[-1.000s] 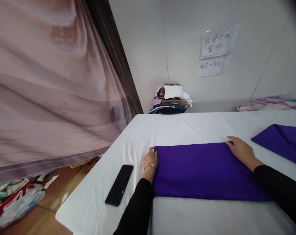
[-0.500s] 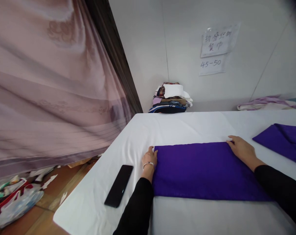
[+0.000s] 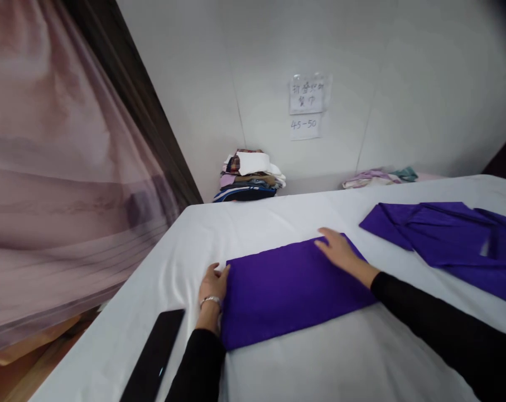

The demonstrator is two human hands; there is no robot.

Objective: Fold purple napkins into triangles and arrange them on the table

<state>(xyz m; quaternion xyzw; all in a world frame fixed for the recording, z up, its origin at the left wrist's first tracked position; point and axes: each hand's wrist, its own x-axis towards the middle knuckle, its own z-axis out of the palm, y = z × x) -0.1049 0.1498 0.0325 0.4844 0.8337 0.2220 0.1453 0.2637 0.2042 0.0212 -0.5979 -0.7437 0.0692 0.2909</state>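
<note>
A purple cloth napkin (image 3: 286, 290) lies folded into a flat rectangle on the white-covered table. At its upper left corner is my left hand (image 3: 213, 287), thumb and fingers apart, the thumb against the cloth's side edge. My right hand (image 3: 338, 251) reaches over the right part of the napkin near its far edge. Its fingers are stretched out and loosely spread, with nothing pinched between them. Whether that palm presses on the fabric I cannot tell. More purple cloth (image 3: 437, 231) lies crumpled in loose folds to the right.
A black phone (image 3: 154, 354) rests on the white tablecloth (image 3: 261, 223) left of my left forearm. Behind the table stands a pile of folded clothes (image 3: 250, 176), with other fabrics (image 3: 374, 177) farther right. A pink curtain (image 3: 60, 167) hangs at left; paper signs (image 3: 306, 103) are on the wall.
The view has swung right, showing more of the loose purple cloth. My right hand has come off the napkin's far right corner and sits slightly inward. My left hand stays at the left edge.
</note>
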